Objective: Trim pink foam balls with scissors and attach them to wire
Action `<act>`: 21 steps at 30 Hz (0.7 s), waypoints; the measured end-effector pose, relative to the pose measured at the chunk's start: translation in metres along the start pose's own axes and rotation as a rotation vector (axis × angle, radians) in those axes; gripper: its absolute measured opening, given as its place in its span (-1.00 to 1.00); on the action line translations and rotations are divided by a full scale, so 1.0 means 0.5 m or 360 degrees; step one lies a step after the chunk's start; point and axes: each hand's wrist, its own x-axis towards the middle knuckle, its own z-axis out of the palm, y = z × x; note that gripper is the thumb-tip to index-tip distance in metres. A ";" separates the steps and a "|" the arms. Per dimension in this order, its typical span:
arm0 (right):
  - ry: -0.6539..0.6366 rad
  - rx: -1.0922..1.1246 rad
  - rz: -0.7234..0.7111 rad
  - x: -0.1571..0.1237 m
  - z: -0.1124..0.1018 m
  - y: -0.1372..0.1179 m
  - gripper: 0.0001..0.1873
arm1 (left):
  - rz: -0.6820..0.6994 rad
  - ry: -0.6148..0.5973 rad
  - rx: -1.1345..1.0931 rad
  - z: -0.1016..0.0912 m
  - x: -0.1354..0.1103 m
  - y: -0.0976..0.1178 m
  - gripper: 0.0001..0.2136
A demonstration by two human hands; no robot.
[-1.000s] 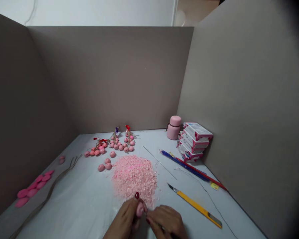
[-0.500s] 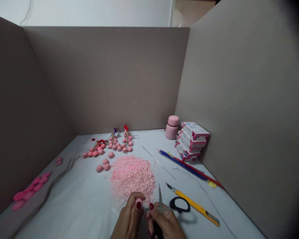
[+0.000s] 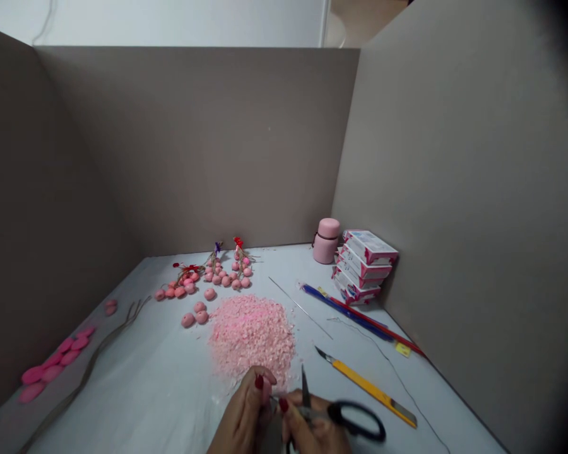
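Note:
My left hand (image 3: 245,416) is at the bottom edge, its fingers closed round a small pink piece (image 3: 266,392) that mostly hides behind the thumb. My right hand (image 3: 312,429) is right beside it and grips black-handled scissors (image 3: 345,418); the blades open upward at about the pink piece. Both hands hover just in front of a heap of pink shavings (image 3: 253,334) on the pale table (image 3: 146,372).
A yellow utility knife (image 3: 366,388) lies right of the hands, with a thin wire (image 3: 392,372), red and blue sticks (image 3: 355,313), stacked small boxes (image 3: 365,265) and a pink jar (image 3: 325,241) behind. Pink bead clusters (image 3: 213,277) sit at the back, pink discs (image 3: 52,366) far left. Grey partitions (image 3: 203,145) enclose the table.
The scissors have come into view in my right hand and their loop handle has swung down to the right. Both hands stayed at the front of the shavings heap.

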 end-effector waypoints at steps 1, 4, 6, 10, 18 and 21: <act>-0.0052 0.0220 0.0271 -0.002 0.003 -0.004 -0.52 | 0.0031 -0.0007 0.0028 0.004 -0.004 0.007 -0.56; -0.0221 0.0597 0.0648 -0.003 0.009 -0.012 -0.42 | 0.0132 0.0001 0.0144 0.011 -0.010 0.018 -0.61; -0.0191 0.0471 0.0573 -0.002 0.007 -0.010 -0.43 | 0.0132 -0.0011 0.0140 0.010 -0.009 0.016 -0.60; -0.0025 -0.0393 -0.0424 0.005 -0.006 0.004 -0.56 | 0.0068 0.0043 0.0160 -0.004 0.001 0.004 -0.54; -0.0067 -0.0434 -0.0549 0.008 -0.007 0.014 -0.61 | 0.0009 -0.0002 0.0276 -0.019 0.004 0.010 -0.52; -0.0068 0.0124 0.0153 0.002 0.003 0.002 -0.49 | 0.0149 -0.0053 0.0400 -0.011 -0.001 0.009 -0.60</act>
